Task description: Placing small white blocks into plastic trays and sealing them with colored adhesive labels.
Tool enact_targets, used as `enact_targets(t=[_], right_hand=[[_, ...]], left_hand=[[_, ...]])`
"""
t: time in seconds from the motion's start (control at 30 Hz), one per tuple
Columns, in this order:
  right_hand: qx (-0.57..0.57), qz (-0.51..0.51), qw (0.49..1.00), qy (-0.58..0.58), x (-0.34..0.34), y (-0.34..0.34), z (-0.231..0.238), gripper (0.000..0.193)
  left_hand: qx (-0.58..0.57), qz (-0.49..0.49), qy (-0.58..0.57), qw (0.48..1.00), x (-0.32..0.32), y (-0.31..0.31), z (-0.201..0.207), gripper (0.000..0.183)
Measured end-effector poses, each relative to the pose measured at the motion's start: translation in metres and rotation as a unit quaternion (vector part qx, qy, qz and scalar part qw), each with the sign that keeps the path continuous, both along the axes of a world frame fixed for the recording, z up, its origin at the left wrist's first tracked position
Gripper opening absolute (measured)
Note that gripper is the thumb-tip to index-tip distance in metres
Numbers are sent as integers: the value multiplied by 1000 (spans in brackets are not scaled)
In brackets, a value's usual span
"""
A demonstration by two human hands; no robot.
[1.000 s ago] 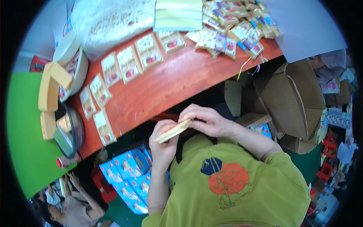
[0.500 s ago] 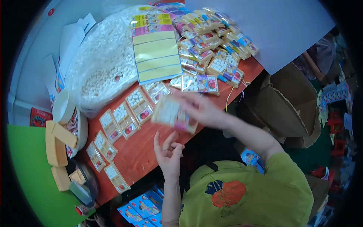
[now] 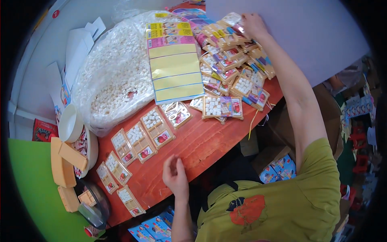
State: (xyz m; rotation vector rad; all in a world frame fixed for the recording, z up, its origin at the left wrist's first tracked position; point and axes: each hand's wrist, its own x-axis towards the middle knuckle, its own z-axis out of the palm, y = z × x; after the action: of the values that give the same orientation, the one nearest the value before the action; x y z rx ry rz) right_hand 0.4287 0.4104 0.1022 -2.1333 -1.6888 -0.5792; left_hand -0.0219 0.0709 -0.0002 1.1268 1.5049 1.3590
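My right hand [image 3: 255,26] reaches to the far end of a heap of packed trays [image 3: 231,58]. Its fingers close on the right end of a clear-topped tray [image 3: 233,21] lying on top of the heap; the fingertips are partly hidden. Low over the front of the red table, my left hand [image 3: 175,173] is loosely curled, thumb and fingers apart, with nothing in it. To its left lie several small tan trays [image 3: 157,126], with white cubes and a strawberry-pictured piece in them. Beyond these is a tray with white shapes under a clear cover [image 3: 176,113].
A large clear bag of white cubes [image 3: 115,76] covers the back left, beside a yellow label sheet [image 3: 176,72]. At left stand a white bowl [image 3: 70,123], a basin of wrapped pieces [image 3: 93,149] and stacked tan trays [image 3: 62,163]. Cardboard boxes [image 3: 318,117] stand right of the red table [image 3: 193,141].
My right hand has carried a tray from the table's front to the far end of the heap. My left hand has lowered slightly and curled its fingers more.
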Motion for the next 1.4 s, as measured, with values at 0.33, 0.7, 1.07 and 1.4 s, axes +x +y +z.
enact_targets(t=[0.33,0.7,1.07,1.4], right_hand=[[215,286,933,-21,-92,-18,-5,22],[68,406,893,183,-255,50,-46,16],[-82,415,904,62,-284,55,9,14],[-114,431,889,102,-266,85,2,18]], left_hand=[[189,-14,177,966,1,267,49,30],[26,-90,-77,993,50,381,60,26],[167,-31,149,974,32,384,59,14],[295,-18,237,925,38,388,51,12]])
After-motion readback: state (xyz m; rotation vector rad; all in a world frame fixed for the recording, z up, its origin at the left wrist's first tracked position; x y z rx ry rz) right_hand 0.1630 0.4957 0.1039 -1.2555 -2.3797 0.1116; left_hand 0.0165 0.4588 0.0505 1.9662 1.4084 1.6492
